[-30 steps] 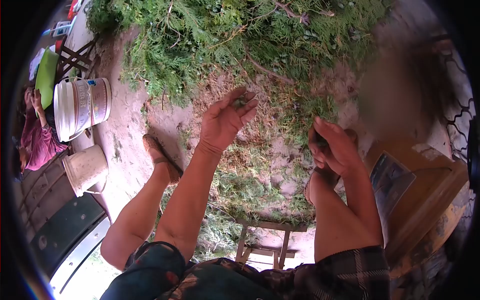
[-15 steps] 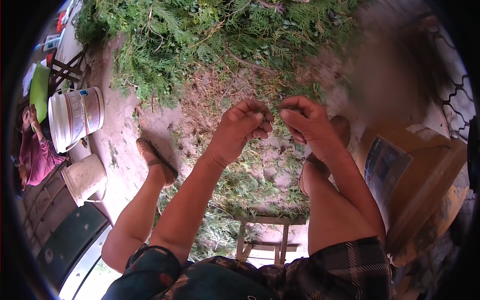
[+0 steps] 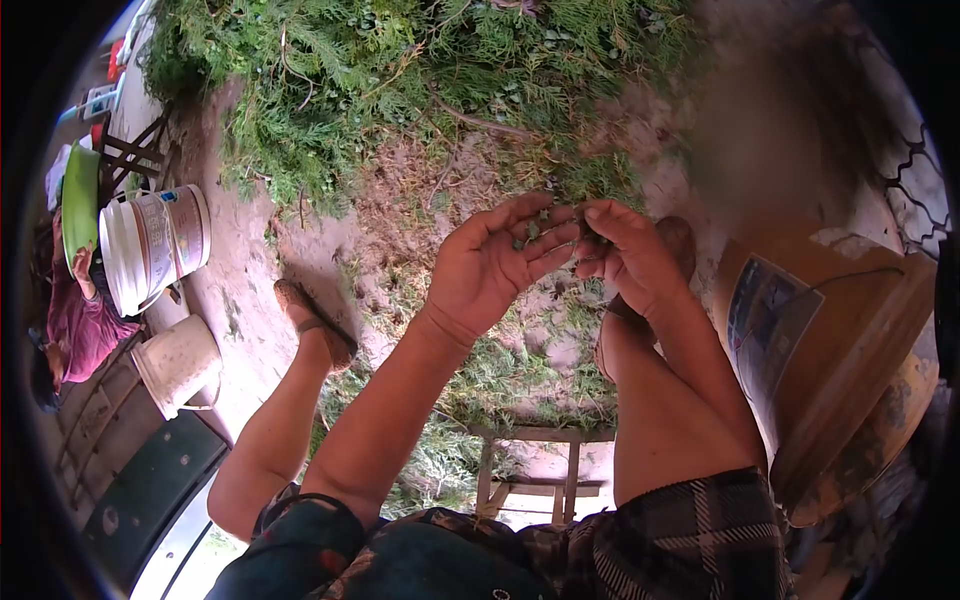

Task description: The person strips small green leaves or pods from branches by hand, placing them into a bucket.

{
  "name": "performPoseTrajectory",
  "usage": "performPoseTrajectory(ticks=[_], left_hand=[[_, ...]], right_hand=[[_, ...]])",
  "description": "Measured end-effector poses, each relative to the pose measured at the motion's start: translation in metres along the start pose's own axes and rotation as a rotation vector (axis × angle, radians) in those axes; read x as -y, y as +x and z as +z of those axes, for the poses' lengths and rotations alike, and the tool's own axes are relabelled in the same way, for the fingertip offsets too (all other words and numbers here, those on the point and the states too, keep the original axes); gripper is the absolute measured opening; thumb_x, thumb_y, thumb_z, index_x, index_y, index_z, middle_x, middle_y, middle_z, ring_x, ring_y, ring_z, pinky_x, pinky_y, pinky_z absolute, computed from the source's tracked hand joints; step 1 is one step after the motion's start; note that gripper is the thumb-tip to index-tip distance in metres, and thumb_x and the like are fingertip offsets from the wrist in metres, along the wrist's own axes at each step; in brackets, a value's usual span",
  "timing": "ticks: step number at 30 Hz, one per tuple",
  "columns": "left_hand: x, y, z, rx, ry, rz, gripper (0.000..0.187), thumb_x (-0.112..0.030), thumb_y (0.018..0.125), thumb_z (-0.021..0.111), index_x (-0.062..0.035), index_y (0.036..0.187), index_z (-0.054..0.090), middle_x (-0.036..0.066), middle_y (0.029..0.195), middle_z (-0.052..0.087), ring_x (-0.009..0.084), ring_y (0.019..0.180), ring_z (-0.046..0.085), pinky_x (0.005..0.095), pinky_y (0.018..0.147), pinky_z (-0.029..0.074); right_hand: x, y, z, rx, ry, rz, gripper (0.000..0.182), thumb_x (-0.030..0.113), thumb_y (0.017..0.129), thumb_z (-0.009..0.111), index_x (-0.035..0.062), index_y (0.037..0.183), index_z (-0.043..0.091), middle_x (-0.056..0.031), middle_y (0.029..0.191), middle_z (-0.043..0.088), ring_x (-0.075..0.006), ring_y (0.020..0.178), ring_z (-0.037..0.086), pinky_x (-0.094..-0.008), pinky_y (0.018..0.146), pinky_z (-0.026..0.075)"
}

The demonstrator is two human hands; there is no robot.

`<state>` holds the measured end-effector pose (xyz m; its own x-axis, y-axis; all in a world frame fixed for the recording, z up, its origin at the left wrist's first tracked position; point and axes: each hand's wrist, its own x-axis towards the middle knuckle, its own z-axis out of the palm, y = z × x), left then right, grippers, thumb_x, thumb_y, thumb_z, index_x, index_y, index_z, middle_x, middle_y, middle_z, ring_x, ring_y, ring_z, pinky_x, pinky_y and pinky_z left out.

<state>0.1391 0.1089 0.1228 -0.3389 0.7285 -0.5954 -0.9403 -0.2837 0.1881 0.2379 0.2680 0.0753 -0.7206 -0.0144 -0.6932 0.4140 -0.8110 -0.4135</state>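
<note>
My left hand [image 3: 485, 265] is turned palm up above the ground, its fingers loosely cupped. Small green cones [image 3: 533, 231] lie on its fingers. Close against those fingertips, my right hand [image 3: 635, 250] is closed with thumb and fingers pinched together. Something small and dark is at its fingertips, too small to make out. Beyond both hands spreads a heap of cut green conifer branches [image 3: 400, 110]. Loose sprigs and brown scraps cover the floor below the hands.
A large yellow-brown bucket [image 3: 850, 300] stands at my right. On the left are a white bucket [image 3: 165, 240], a smaller pail [image 3: 178, 365] and another person in a pink top [image 3: 85, 335] beside a green basin [image 3: 80, 205]. A wooden frame [image 3: 545, 435] is between my legs.
My left hand has turned from a pinch to palm up and opened out, showing the cones. My right hand now meets its fingertips; before, the hands were apart.
</note>
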Motion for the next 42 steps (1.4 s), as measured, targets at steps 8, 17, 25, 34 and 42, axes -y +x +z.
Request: performPoseTrajectory(ticks=[8, 17, 25, 34, 42], left_hand=[[0.01, 0.001, 0.017, -0.093, 0.445, 0.071, 0.041, -0.004, 0.085, 0.051, 0.0083, 0.122, 0.04, 0.02, 0.114, 0.055, 0.0286, 0.105, 0.057, 0.0358, 0.093, 0.048], [0.024, -0.001, 0.037, -0.158, 1.093, 0.081, 0.036, -0.009, 0.087, 0.057, 0.0014, 0.119, 0.044, 0.01, 0.096, 0.063, 0.011, 0.074, 0.06, 0.0226, 0.063, 0.05], [0.033, 0.0, 0.039, -0.163, 1.169, 0.184, 0.042, -0.006, 0.085, 0.058, 0.0, 0.122, 0.039, 0.008, 0.09, 0.063, 0.0085, 0.066, 0.056, 0.021, 0.058, 0.047], [0.029, -0.004, 0.045, -0.322, 1.505, 0.128, 0.035, -0.005, 0.084, 0.058, 0.0032, 0.114, 0.043, 0.011, 0.084, 0.064, 0.0113, 0.066, 0.059, 0.0232, 0.056, 0.048], [0.037, -0.005, 0.016, -0.265, 1.167, 0.065, 0.018, -0.008, 0.089, 0.052, 0.0032, 0.103, 0.05, 0.009, 0.083, 0.062, 0.0133, 0.066, 0.059, 0.025, 0.059, 0.05]], right_hand=[[0.001, -0.003, -0.003, 0.079, 0.019, -0.156, 0.014, 0.02, 0.09, 0.054, 0.0056, 0.092, 0.053, -0.0046, 0.082, 0.058, -0.0119, 0.072, 0.057, -0.0293, 0.066, 0.051], [-0.006, 0.002, -0.003, 0.217, 0.358, 0.038, 0.026, 0.027, 0.093, 0.049, 0.0016, 0.098, 0.055, -0.0088, 0.085, 0.058, -0.0183, 0.077, 0.058, -0.0331, 0.068, 0.049], [0.003, -0.007, 0.004, 0.228, 0.312, 0.003, 0.025, 0.026, 0.092, 0.052, 0.0021, 0.098, 0.056, -0.0078, 0.087, 0.058, -0.0169, 0.078, 0.058, -0.0315, 0.068, 0.049], [-0.007, -0.002, -0.009, 0.23, -0.054, -0.03, 0.023, 0.026, 0.088, 0.059, 0.0042, 0.096, 0.055, -0.004, 0.087, 0.057, -0.0123, 0.079, 0.057, -0.03, 0.071, 0.05], [-0.014, 0.0, -0.005, 0.205, -0.042, 0.019, 0.019, 0.023, 0.088, 0.059, 0.0047, 0.093, 0.055, -0.0014, 0.079, 0.056, -0.0101, 0.07, 0.055, -0.028, 0.062, 0.05]])
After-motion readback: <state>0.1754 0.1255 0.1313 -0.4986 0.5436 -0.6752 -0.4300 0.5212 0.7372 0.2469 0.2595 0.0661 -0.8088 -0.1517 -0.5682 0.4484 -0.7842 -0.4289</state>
